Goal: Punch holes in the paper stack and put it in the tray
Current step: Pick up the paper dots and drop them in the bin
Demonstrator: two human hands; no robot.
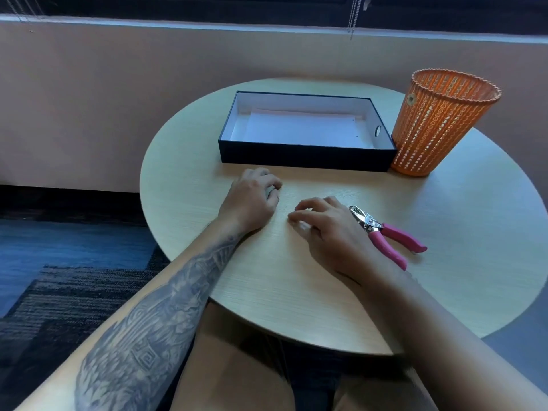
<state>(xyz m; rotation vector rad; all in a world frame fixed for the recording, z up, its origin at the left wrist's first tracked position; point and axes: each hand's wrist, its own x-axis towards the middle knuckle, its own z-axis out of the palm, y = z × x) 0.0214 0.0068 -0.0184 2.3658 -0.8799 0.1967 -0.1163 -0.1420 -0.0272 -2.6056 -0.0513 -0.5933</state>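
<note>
Left hand (252, 197) and right hand (326, 229) both rest on the table (267, 292), fingers loosely curled, holding nothing; the right lies just beside the hole punch (385, 229). The paper stack (302, 129) lies flat in the tray (305, 158), long axis left-right, small holes near its right edge. The punch's metal head points far-left, pink handles near-right.

Paper stack (302, 129) lies in tray (305, 158); punch (388, 232) beside right hand (329, 229).
</note>
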